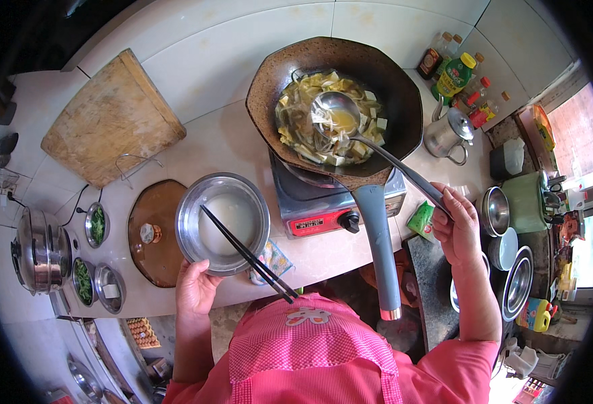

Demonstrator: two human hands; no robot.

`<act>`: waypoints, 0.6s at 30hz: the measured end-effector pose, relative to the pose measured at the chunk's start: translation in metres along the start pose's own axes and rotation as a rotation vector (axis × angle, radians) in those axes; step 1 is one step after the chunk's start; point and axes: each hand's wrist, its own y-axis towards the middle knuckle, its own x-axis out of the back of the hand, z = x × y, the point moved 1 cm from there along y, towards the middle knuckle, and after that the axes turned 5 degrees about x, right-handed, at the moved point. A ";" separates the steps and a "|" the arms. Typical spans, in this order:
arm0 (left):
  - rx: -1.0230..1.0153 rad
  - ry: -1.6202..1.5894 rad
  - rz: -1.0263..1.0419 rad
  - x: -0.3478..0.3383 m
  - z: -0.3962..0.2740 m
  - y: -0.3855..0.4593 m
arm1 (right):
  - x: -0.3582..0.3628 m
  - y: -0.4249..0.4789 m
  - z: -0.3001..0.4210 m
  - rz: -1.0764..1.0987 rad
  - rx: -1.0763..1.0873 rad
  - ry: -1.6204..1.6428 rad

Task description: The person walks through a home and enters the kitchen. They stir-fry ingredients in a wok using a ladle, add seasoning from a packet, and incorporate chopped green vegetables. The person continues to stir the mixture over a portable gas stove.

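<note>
My left hand point(198, 288) grips the near rim of a steel bowl point(185, 227), held above the counter. Whitish liquid point(230, 227) covers its bottom, and a pair of dark chopsticks point(248, 255) leans out over the rim towards my apron. In my right hand point(455, 222) is the handle of a metal ladle point(336, 113). Its bowl carries broth and pale strips, over a deep octagonal wok point(397, 96). Soup with tofu cubes, egg-like yellow pieces and pale strips point(301, 141) fills the wok's bottom. The wok sits on a portable gas stove point(321, 217), its grey handle point(377, 242) pointing at me.
A glass lid point(150, 262) lies left of the bowl. Small bowls of chopped greens point(96, 224) and a steel pot point(41, 252) stand farther left. A wooden cutting board point(117, 116) leans on the tiles. Right of the wok are a metal jug point(448, 134) and seasoning bottles point(455, 76).
</note>
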 end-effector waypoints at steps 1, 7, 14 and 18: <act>-0.002 0.001 -0.003 -0.002 0.000 0.000 | 0.000 0.000 0.000 -0.003 0.001 -0.004; 0.010 -0.002 -0.023 -0.002 -0.001 -0.001 | 0.000 0.000 -0.004 -0.009 0.026 -0.026; 0.019 -0.006 0.009 0.003 -0.001 -0.001 | 0.000 -0.001 -0.008 -0.031 0.057 -0.045; 0.008 -0.008 0.004 0.004 -0.001 -0.002 | 0.000 -0.001 -0.009 -0.032 0.063 -0.050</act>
